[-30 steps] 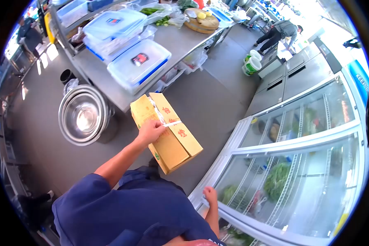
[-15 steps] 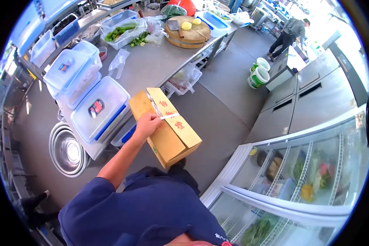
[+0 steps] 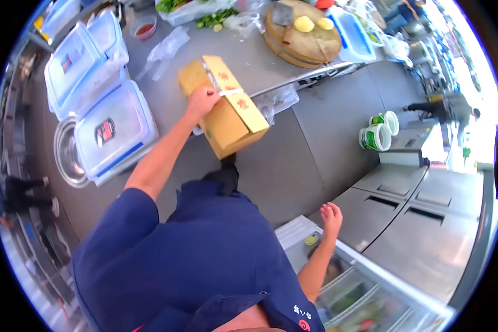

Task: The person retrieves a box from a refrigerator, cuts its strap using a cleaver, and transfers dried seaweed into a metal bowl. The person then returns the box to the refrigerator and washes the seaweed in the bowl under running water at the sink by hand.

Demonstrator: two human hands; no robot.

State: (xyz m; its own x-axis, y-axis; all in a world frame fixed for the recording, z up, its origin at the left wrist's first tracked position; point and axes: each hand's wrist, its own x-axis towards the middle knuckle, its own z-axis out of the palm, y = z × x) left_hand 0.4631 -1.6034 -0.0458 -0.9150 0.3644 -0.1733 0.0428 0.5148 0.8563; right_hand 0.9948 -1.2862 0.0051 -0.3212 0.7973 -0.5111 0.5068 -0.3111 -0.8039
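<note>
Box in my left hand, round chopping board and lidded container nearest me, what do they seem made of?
Box: probably cardboard, matte, from its tan folded flaps and red print.
Round chopping board: likely wood, dull, going by its brown top, though blur hides any grain.
Lidded container: apparently plastic, somewhat glossy, since its lid looks translucent.

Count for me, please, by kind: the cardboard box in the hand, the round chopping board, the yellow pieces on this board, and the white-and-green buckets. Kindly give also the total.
Cardboard box: 1
Round chopping board: 1
Yellow pieces: 2
White-and-green buckets: 2
Total: 6
</note>
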